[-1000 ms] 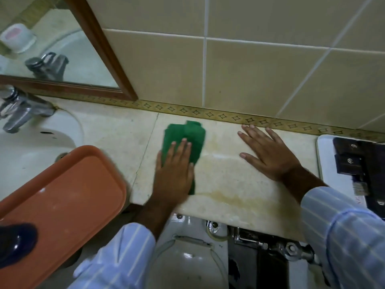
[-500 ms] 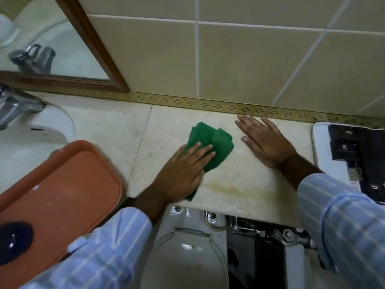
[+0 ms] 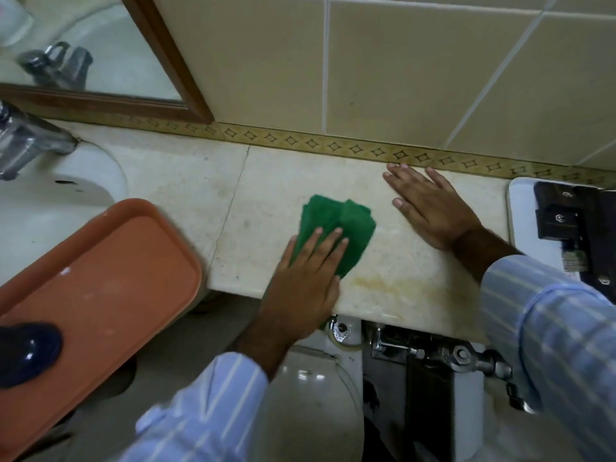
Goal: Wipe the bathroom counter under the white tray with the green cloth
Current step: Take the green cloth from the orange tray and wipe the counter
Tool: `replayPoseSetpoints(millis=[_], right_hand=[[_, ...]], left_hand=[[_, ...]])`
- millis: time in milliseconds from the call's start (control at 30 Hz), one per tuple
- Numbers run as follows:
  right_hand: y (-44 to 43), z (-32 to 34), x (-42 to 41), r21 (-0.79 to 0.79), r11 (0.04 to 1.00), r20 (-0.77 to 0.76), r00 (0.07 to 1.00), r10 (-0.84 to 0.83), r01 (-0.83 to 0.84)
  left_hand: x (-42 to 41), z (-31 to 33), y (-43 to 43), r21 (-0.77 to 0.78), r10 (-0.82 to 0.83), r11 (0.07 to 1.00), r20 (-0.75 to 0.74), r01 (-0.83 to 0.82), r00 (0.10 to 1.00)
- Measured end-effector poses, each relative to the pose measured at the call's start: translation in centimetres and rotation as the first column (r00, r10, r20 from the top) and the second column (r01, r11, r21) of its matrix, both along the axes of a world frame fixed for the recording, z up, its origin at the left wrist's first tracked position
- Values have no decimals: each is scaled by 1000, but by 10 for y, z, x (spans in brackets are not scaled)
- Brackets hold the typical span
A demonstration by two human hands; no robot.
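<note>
Head view: cloth [image 3: 336, 228] lies folded on the surface [image 3: 416, 265], near its front edge. Left hand [image 3: 303, 285] presses flat on its near half, fingers straight, not clenched around it. Right hand [image 3: 433, 211] rests flat and released just beside, palm down. White tray [image 3: 520, 221] sits at far right; orange tray [image 3: 100, 281] left.

Single head-worn wide-angle view, close above the cream marble counter [image 3: 383, 271]. It faces steeply down and forward toward the beige tiled wall [image 3: 400, 68] behind the counter. Counter fills mid-frame; its front edge falls toward the bottom of the frame. No second view to compare.
</note>
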State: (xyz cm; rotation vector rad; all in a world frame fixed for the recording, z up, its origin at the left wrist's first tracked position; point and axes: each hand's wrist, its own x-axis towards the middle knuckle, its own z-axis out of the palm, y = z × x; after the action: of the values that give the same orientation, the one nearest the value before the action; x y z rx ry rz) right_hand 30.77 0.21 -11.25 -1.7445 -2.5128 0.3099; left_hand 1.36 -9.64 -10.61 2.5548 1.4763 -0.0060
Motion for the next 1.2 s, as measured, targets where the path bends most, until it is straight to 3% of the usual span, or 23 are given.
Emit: replayPoseSetpoints(millis=[133,233,300,400,467,500,567,700,800,867,933,1000,1067,1100,1133,1200], right_hand=[[-2,0,0,12,1000,16,1000,-2,2],[-2,-2,-1,17,1000,15,1000,-2,2],[-1,-1,-1,19,1000,19,1000,-5,5],[-3,2,-3,15,1000,29,1000,-3,3],[-4,3,-4,15,1000,28,1000,-1,0],[-4,4,-4,18,1000,27,1000,-2,1],[-4,4,-3,21,1000,28,1000,1,-2],[-3,4,-3,26,1000,11,1000,3,-3],[-3,0,1,-8,1000,-29,999,15,-15],[4,9,3,-121,993,-148,989,-20,2],[13,32,1,-283,956,-291,942,-165,79],[9,59,-10,-243,934,-337,880,-334,261],[-15,75,-33,-77,892,-368,818,-441,446],[-34,77,-55,-68,875,-390,795,-465,478],[-54,74,-79,-99,886,-394,799,-454,454],[-85,56,-127,-135,914,-263,876,-405,382]], left_hand=[[-57,-6,26,57,413,910,-10,-411,911],[-39,-6,75,39,532,846,15,-532,847],[-5,-8,79,49,476,878,21,-476,879],[27,-8,28,51,129,990,18,-130,991],[11,-4,-10,24,-36,999,18,35,999],[-5,-4,-18,7,-26,1000,20,26,999],[-36,-5,-9,24,144,989,16,-145,989],[-35,-7,61,32,469,882,28,-470,883],[16,-8,67,69,450,889,45,-452,892],[57,-10,32,73,288,954,54,-291,956],[88,-6,-7,14,93,995,92,-95,991],[89,0,-12,-61,52,997,226,-39,973],[59,4,8,-78,216,976,371,-201,903],[35,1,21,-51,321,943,389,-328,864],[8,-2,33,-21,413,902,343,-432,844],[-32,-9,43,33,487,865,190,-501,853]])
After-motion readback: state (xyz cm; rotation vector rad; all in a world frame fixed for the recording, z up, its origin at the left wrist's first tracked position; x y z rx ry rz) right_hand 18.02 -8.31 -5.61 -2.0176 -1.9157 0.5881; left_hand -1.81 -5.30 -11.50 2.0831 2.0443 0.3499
